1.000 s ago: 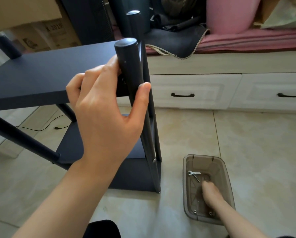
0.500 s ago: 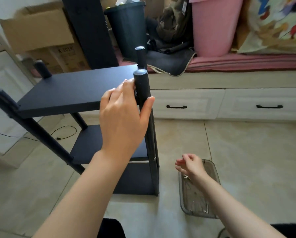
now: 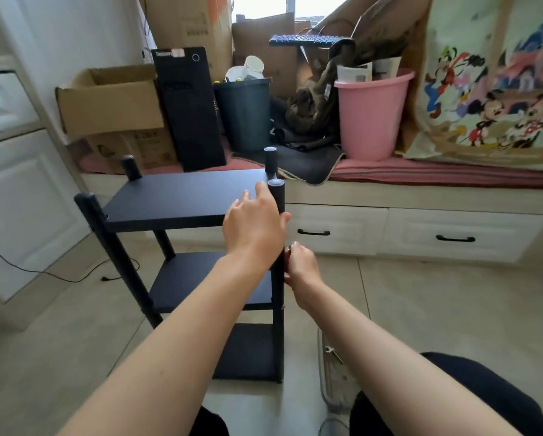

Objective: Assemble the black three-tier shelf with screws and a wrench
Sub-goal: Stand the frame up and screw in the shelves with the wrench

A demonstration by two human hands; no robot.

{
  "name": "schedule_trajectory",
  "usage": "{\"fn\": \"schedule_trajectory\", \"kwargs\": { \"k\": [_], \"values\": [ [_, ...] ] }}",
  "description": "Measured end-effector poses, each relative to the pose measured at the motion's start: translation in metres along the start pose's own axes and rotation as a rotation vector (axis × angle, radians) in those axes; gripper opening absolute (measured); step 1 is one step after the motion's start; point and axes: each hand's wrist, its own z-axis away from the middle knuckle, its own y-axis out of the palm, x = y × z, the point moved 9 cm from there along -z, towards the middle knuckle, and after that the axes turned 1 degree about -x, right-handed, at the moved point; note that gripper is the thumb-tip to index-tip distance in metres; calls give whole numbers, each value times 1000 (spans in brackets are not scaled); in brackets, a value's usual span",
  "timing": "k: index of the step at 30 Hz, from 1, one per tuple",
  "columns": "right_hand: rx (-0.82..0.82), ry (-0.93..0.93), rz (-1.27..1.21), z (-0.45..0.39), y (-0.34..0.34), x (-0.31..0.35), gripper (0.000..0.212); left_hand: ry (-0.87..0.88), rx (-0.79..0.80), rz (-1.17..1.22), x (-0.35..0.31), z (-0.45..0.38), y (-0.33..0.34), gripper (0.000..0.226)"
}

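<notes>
Head view: I see the black three-tier shelf point(image 3: 185, 196) standing upright on the tiled floor point(image 3: 437, 309), in front of the white drawer bench point(image 3: 421, 228). My left hand point(image 3: 254, 228) wraps the near right black round post point(image 3: 278, 278) just under its cap. My right hand point(image 3: 301, 265), fingers curled, pinches something small and metallic against that post; a silver wrench point(image 3: 333, 352) lies in the clear plastic tray point(image 3: 330, 388) below.
</notes>
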Motion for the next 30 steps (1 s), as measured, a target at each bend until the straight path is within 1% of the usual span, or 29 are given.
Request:
{"fn": "schedule_trajectory", "kwargs": {
  "k": [5,9,10,13,17,20,25,30],
  "values": [
    [6,-71,48,1,34,14,34,-36,-53,55,25,-6,-20,47],
    [33,-164,132,-5,77,43,50,-123,-138,96,67,-20,-51,46],
    [43,-185,154,-6,90,50,52,-152,-165,98,81,-22,-59,46],
    [95,-220,195,-3,133,66,49,-248,-254,138,126,-26,-82,43],
    [234,-169,153,7,192,73,42,-374,-384,228,182,-21,-112,41],
    [310,-214,184,16,226,76,34,-439,-455,295,218,-7,-128,38],
    [413,-294,267,29,261,74,30,-507,-512,388,259,19,-136,28],
    [492,-363,371,33,270,62,27,-573,-496,539,295,40,-121,31]
  ]
}}
